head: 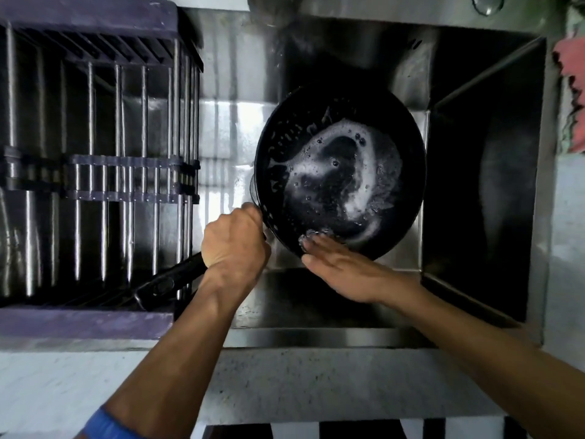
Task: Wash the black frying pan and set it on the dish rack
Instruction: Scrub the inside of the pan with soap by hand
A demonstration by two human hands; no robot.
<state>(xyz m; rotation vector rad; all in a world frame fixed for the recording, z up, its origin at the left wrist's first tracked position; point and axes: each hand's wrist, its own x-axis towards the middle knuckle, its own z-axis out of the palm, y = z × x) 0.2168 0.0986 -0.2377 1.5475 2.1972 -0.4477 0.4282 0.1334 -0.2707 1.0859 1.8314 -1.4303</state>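
Steel sink (474, 160) catches the runoff: left hand (235, 240) grips the handle (171, 280), tilting the soapy pan (340, 172); right hand (335, 264), fingers flat, probably rubs its near rim.

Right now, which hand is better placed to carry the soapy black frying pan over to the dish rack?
Left. The left hand already grips the black frying pan by its handle, beside the dish rack; the right hand only touches the rim, fingers straight.

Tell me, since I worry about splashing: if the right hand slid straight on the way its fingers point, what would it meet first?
The right hand already touches the black frying pan at its near rim; going on, it would likely meet the soapy foam inside.
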